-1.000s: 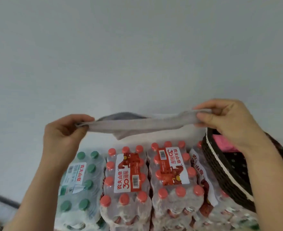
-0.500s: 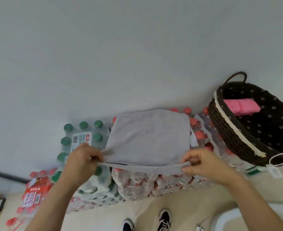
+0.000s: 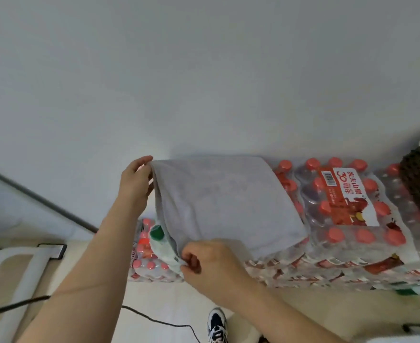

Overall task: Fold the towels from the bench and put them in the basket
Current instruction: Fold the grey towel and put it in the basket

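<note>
The left hand [image 3: 136,184] pinches the far left corner of the grey towel [image 3: 228,206], and the right hand [image 3: 211,261] has its fingers curled round the near left corner. Both hands therefore grip the towel along its left edge. A second ago they held it stretched in the air. Half a second ago it was draped flat, with the hands at the two ends of its near edge. Since then the grip has shifted to the left side, while the towel lies spread on the left part of the stack of bottled-water packs [image 3: 340,219], its near edge hanging slightly over the front.

That reads as one fold done and a second being set up, probably by carrying the left edge across to the right. The basket [image 3: 419,184] shows only as a dark woven rim at the stack's right end, well apart from the towel, so placing the towel is still to come.
</note>
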Available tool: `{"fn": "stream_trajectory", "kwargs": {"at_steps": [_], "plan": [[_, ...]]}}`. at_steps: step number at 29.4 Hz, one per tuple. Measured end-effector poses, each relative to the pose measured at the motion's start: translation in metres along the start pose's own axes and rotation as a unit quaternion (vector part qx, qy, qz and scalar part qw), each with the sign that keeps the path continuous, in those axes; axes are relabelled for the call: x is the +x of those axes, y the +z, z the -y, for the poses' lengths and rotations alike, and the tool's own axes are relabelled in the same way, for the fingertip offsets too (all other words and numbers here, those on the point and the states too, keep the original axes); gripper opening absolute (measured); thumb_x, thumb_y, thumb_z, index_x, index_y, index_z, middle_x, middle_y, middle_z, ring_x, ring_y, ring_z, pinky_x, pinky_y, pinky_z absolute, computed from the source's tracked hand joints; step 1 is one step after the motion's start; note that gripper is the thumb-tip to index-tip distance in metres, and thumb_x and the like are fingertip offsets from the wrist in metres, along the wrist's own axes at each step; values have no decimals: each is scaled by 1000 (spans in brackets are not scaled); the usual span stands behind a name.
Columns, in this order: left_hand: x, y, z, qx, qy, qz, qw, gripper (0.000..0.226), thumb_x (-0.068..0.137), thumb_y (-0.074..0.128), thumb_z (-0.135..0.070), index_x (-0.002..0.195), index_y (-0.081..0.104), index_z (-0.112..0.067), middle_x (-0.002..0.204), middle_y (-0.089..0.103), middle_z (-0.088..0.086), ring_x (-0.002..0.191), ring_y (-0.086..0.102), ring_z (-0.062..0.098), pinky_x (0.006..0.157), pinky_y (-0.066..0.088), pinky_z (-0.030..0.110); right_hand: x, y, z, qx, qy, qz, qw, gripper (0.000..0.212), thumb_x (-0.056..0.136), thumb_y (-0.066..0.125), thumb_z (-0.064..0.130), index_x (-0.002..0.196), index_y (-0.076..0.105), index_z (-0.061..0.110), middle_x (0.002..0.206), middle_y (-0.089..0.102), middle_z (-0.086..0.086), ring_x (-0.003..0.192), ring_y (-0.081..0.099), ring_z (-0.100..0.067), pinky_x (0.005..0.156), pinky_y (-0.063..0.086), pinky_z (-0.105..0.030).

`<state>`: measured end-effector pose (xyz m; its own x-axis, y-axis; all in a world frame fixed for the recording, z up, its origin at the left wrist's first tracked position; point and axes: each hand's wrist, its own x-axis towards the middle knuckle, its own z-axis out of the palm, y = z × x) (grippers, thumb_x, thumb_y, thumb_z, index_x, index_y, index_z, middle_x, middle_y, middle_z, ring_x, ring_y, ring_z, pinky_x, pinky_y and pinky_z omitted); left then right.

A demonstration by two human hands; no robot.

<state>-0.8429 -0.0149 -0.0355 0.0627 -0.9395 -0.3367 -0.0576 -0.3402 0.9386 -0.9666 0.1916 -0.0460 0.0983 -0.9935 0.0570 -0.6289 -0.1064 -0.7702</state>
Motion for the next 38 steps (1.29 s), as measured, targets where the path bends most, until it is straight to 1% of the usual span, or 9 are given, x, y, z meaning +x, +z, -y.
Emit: {"fn": "stream_trajectory", "kwargs": {"at_steps": [3, 6, 11, 17, 20, 23, 28, 33, 38], "plan": [[-16, -24, 19, 161, 15, -1, 987, 44, 89, 60, -25, 132, 46, -28, 124, 46, 3, 109, 51, 19, 89, 48, 38, 25, 31, 8, -30, -25, -6, 999, 10, 85, 60, 26, 82, 61, 16, 78, 61, -3, 69, 46, -16, 62, 36, -27], [-65, -48, 46, 246, 15, -24, 969, 38, 82, 69, -32, 114, 52, -22, 110, 54, 5, 98, 57, 22, 82, 49, 36, 38, 53, 8, -78, -64, -22, 995, 6, 78, 67, 23, 80, 63, 19, 73, 61, 0, 66, 56, -21, 59, 44, -28], [-124, -64, 75, 90, -122, 47, 987, 20, 85, 69, -19, 86, 53, -6, 67, 59, 9, 60, 58, 22, 59, 51, 33, 34, 67, 2, -142, -132, -51, 980, 11, 74, 51, 25, 71, 58, 17, 68, 56, 0, 59, 55, -19, 56, 41, -29], [-139, -59, 82, 15, -129, 25, 991, 10, 84, 70, -10, 82, 62, -6, 63, 64, 11, 53, 58, 17, 56, 53, 30, 15, 70, -5, -176, -180, -44, 967, 17, 85, 52, 26, 76, 63, 17, 68, 54, 2, 61, 53, -17, 58, 44, -28], [-150, -55, 85, -1, -75, -30, 997, 8, 85, 69, -7, 83, 64, -1, 65, 68, 14, 54, 63, 21, 54, 53, 29, 9, 62, -6, -127, -124, -22, 984, 16, 81, 60, 36, 72, 61, 22, 65, 53, 7, 61, 50, -11, 59, 38, -22], [-160, -56, 93, -46, -60, -72, 994, 4, 88, 65, -7, 88, 61, -8, 81, 70, 19, 65, 66, 23, 56, 55, 32, -4, 35, -9, 9, 65, -6, 998, 38, 88, 56, 46, 65, 60, 15, 60, 56, 0, 56, 49, -11, 57, 42, -29], [-164, -58, 102, -32, -42, -86, 995, 15, 94, 55, -5, 92, 48, -19, 89, 63, 19, 74, 61, 22, 55, 54, 31, -41, -7, -31, 346, 438, 158, 815, 50, 88, 55, 51, 94, 69, 3, 85, 71, -12, 73, 67, -24, 56, 44, -27], [-161, -58, 102, -9, 0, -69, 998, 20, 95, 51, -2, 87, 64, -15, 89, 62, 1, 70, 52, 17, 51, 46, 25, -46, -13, -51, 651, 454, -68, 604, 50, 80, 63, 39, 121, 61, 10, 110, 69, -15, 97, 64, -28, 73, 50, -36], [-155, -65, 109, -10, -12, -54, 998, 37, 96, 48, -1, 82, 73, -25, 93, 64, -2, 63, 47, 11, 48, 42, 17, -42, -39, -59, 606, 441, -194, 634, 41, 82, 68, 26, 121, 62, 11, 102, 69, -10, 65, 57, -15, 46, 45, -23]]}}
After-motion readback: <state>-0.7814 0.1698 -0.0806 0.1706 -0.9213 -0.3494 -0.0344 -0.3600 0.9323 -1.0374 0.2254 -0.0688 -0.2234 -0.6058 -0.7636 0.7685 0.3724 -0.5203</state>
